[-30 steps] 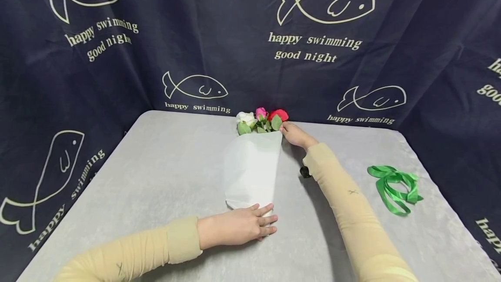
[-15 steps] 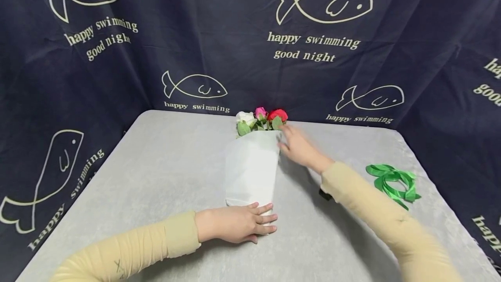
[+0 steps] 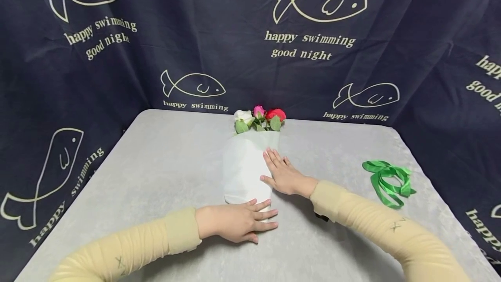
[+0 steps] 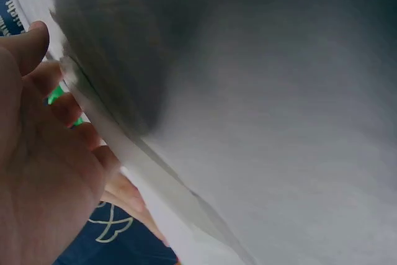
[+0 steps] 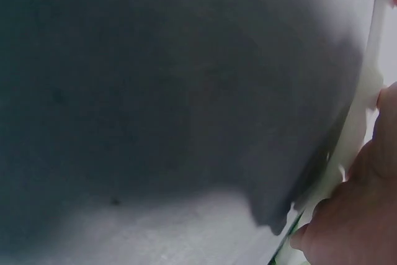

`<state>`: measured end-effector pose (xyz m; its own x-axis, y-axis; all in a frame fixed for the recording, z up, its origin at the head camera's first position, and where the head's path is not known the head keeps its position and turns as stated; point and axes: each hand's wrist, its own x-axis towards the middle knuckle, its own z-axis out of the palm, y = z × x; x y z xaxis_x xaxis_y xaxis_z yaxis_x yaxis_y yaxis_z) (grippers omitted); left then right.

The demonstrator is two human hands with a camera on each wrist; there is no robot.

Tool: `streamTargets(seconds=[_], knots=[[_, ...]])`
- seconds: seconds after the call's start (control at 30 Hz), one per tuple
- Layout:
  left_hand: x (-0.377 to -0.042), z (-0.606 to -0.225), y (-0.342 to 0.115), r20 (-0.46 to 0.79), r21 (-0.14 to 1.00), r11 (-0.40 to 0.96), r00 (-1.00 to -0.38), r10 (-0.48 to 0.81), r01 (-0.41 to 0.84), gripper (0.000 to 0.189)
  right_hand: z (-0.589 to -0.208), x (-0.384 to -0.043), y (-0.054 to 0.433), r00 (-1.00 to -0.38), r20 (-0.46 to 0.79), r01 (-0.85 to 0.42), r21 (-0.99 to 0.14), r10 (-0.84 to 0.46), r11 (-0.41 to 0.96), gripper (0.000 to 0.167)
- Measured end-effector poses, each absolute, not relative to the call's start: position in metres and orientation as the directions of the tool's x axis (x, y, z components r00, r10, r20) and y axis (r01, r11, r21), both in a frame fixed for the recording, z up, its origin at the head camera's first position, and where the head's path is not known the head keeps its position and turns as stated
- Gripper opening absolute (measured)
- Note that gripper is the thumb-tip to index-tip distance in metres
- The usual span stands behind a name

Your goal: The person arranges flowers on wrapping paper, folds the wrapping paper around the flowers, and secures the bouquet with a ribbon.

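Note:
A white paper wrap [image 3: 247, 166] lies on the table around the stems of three flowers. Out of its far end show a white rose [image 3: 243, 117], a pink bud [image 3: 258, 112] and a red rose [image 3: 276, 115] with green leaves. My left hand [image 3: 238, 222] rests over the wrap's near end, fingers straight and spread. With extended fingers, my right hand [image 3: 285, 173] lies on the wrap's right edge, about halfway along. Both wrist views show fingers along the paper's edge; the stems are hidden inside.
A loosely coiled green ribbon [image 3: 391, 182] lies on the right side of the grey-covered table [image 3: 172, 156]. Dark blue curtains [image 3: 219, 34] with fish drawings hang behind and at both sides.
My right hand has left the flower end and moved down toward me onto the wrap's right edge. My left hand stays over the near end, with its fingers spread a little wider.

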<state>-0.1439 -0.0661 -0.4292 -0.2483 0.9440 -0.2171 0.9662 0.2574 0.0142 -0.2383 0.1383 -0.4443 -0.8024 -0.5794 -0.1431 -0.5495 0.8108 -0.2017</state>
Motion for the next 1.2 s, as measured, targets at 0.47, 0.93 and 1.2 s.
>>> streamTargets(seconds=[0.47, 0.93, 1.2], knots=[[-0.151, -0.428, -0.034, -0.245, -0.087, 0.578, -0.580, 0.777, 0.811, 0.069, -0.450, -0.246, 0.140, -0.801, -0.269, -0.498, -0.196, -0.534, 0.845, 0.077], [-0.150, -0.438, -0.035, -0.353, -0.007, 0.614, -0.576, 0.737, 0.790, 0.074, -0.450, -0.245, 0.138, -0.818, -0.299, -0.466, -0.158, -0.492, 0.871, 0.079], [-0.151, -0.439, -0.036, -0.362, -0.002, 0.609, -0.568, 0.739, 0.793, 0.075, -0.464, -0.264, 0.136, -0.879, -0.229, -0.391, -0.154, -0.418, 0.907, 0.086]])
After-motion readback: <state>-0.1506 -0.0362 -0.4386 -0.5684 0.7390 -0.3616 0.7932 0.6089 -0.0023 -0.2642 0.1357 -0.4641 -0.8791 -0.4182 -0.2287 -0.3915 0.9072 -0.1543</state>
